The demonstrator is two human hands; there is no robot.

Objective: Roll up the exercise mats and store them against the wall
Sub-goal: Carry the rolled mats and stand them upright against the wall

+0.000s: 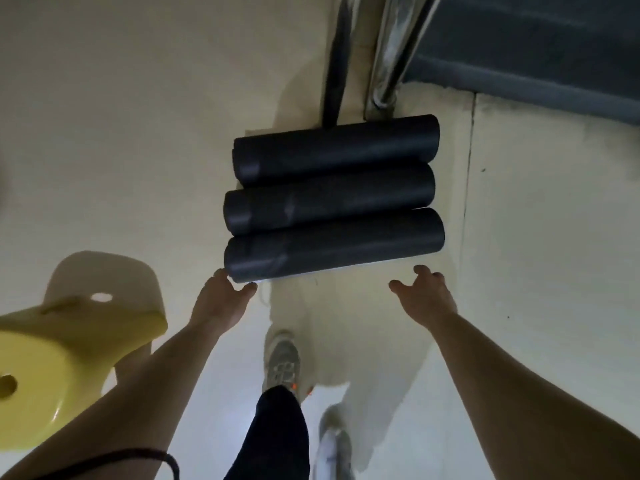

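Mats [334, 199], three smooth dark cylinders, lie touching.

Three rolled exercise mats, all dark grey: the far one [336, 148], the middle one [329, 202] and the near one [334, 244]. Two hands, the left hand [221, 299] and the right hand [422, 294], both with fingers spread. One yellow plastic stool [52, 368]. Two sneakers, one ahead [282, 362] and one further back [334, 441]. One shiny metal pole [394, 53] and one dark pole [337, 60]. One black wristband [138, 457].
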